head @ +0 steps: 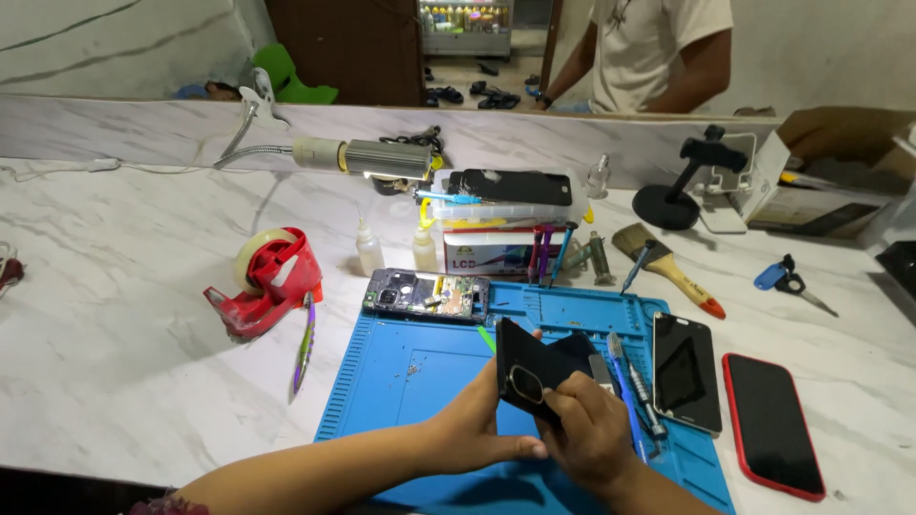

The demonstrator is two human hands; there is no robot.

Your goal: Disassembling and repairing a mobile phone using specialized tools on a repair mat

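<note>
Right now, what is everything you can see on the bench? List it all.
back cover: 1, black, held over mat
repair mat: 1, blue, bench centre
opened phone: 1, dark, mat's top left edge
phones: 2, black-faced on mat's right, red-edged beside it
screwdrivers: 2, blue and grey, right of hands
tape dispenser: 1, red, left
brush: 1, wooden, right rear
bottles: 2, clear, behind mat
lamp: 1, grey, rear
left hand: grip on cover
right hand: grip on cover
</note>
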